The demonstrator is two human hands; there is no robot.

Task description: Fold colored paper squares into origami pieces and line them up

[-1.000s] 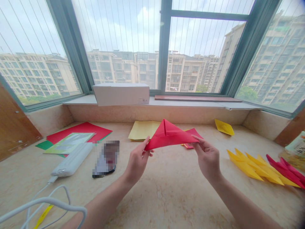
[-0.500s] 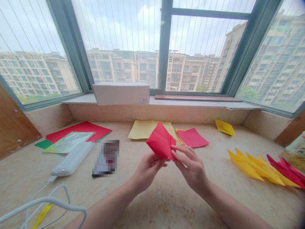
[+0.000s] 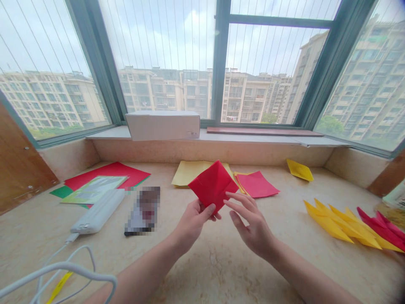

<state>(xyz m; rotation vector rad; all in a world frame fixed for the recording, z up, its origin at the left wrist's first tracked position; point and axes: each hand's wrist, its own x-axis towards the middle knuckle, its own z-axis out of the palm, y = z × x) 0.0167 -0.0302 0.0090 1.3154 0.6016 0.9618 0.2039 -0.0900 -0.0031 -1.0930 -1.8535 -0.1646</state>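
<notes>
My left hand (image 3: 193, 220) pinches the lower corner of a folded red paper (image 3: 212, 185), which stands as a diamond above the marble sill. My right hand (image 3: 251, 223) hovers just right of the paper with fingers spread, its fingertips close to the paper's lower right edge but holding nothing. A flat red sheet (image 3: 257, 185) and a stack of yellow sheets (image 3: 187, 172) lie behind the folded piece.
Folded yellow and red paper shapes (image 3: 351, 226) lie in a row at right, another yellow one (image 3: 300, 169) farther back. At left lie coloured sheets (image 3: 104, 180), a white power bank (image 3: 98, 212) with cable, and a blurred flat object (image 3: 143, 211). A white box (image 3: 163, 125) sits on the window ledge.
The red paper went from a wide triangle held by both hands to a compact diamond. My right hand has let go of it and opened; my left hand keeps hold.
</notes>
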